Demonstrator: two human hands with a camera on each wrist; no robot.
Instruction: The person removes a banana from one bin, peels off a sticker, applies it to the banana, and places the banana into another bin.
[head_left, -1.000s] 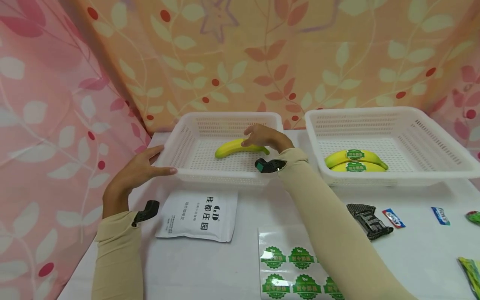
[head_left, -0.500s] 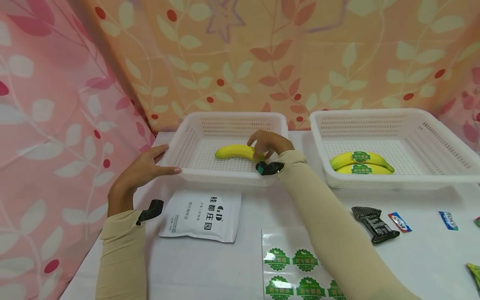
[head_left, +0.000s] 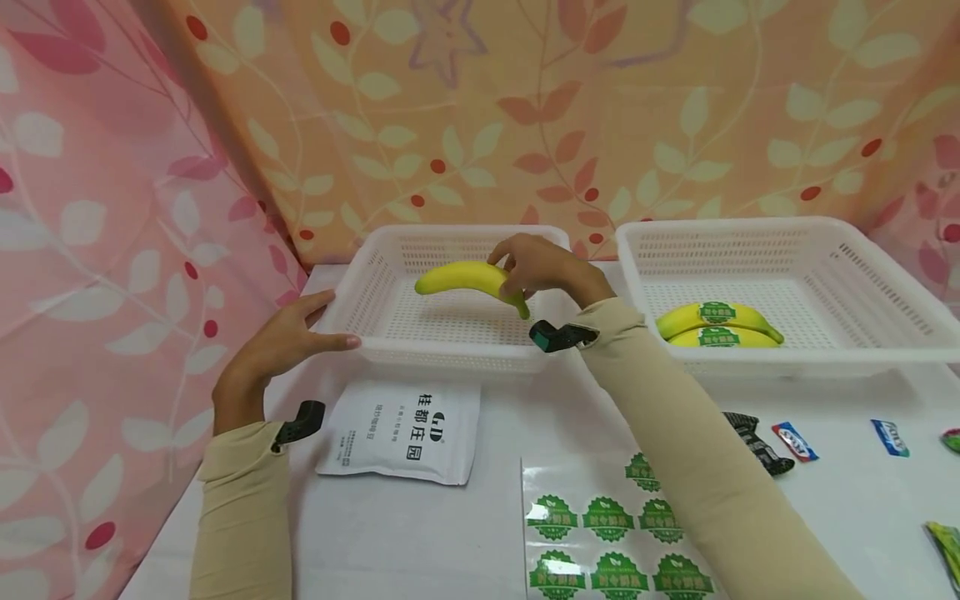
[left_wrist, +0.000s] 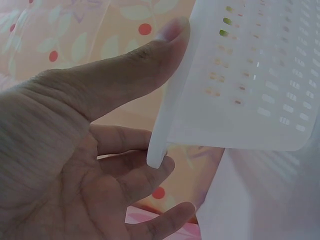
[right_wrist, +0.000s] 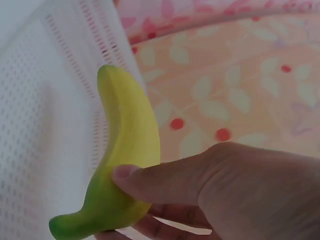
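Note:
In the head view, my right hand (head_left: 542,268) pinches a yellow banana (head_left: 461,275) near its greenish stem end. The banana is raised above the floor of the left white basket (head_left: 450,354). Seen from the right wrist, my thumb lies across the banana (right_wrist: 131,130) and the fingers pass behind it. My left hand (head_left: 281,342) rests at that basket's front left corner, fingers spread. Up close in the left wrist view, the thumb touches the basket rim (left_wrist: 172,107) and the other fingers lie loosely beside and beneath it.
A second white basket (head_left: 847,357) at the right holds two bananas (head_left: 720,321) with green stickers. On the table lie a white pouch (head_left: 401,432), a sheet of green round stickers (head_left: 585,537), a black wrapped packet (head_left: 761,442) and small candies (head_left: 795,442). Patterned cloth (head_left: 480,125) hangs behind.
My right hand closed on the banana's stem end and lifted it off the basket floor. The left hand stays at the basket's corner.

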